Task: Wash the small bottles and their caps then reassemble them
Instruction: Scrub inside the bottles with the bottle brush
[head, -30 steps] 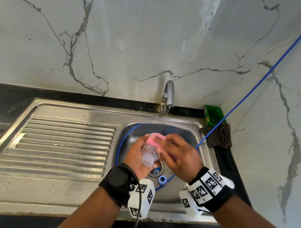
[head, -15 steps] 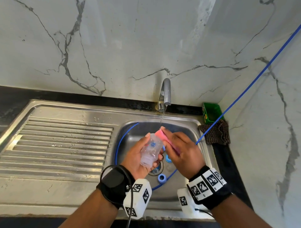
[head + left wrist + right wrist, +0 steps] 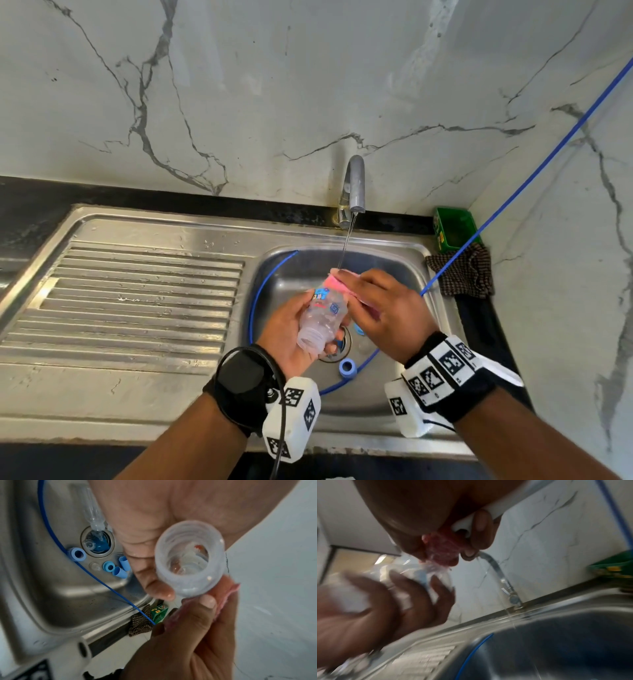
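The left hand [image 3: 291,329] holds the small bottle [image 3: 322,318] tilted over the sink [image 3: 421,270], mouth toward the person, so the right hand [image 3: 383,311], gripping a pink cloth [image 3: 337,282], can scrub its base under the tap [image 3: 354,185].

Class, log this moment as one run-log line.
left hand: holds clear plastic bottle | right hand: rubs pink sponge on it | steel tap: running

Left hand [image 3: 291,329] grips clear bottle [image 3: 322,320]; right hand [image 3: 380,311] presses pink sponge [image 3: 337,282] on its base, under tap [image 3: 354,186] stream.
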